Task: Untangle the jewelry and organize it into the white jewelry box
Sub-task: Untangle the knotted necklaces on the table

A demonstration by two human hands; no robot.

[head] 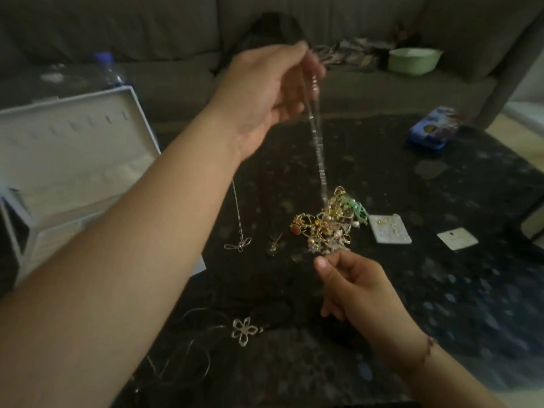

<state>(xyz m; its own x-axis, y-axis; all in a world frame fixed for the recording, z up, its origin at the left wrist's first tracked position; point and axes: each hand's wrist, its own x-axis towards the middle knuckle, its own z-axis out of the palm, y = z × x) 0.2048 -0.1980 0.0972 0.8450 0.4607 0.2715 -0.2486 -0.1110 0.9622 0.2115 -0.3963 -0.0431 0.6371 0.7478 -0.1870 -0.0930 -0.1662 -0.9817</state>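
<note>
Above the dark speckled desk (382, 178), my left hand (265, 92) pinches a thin silver chain (317, 136), hanging near-vertical into the tangled gold jewelry heap (326, 225). Right hand (356, 293), fingers loosely curled at the heap's near edge, sits closest; whether it holds anything I can't tell. White jewelry box (67, 148) open, far left.

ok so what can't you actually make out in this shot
Head view only:
- Jewelry box: the left arm covers its lower part and the frame edge cuts its left side, so the compartments' contents are unseen.
- Chain: motion-blurred; the left hand's grip on its top is unclear, and its lower end is lost in the tangled pile.
- Right hand: whether its fingertips pinch a piece at the pile's edge is too small to tell.
- Items on the sofa: dim and blurred.
</note>
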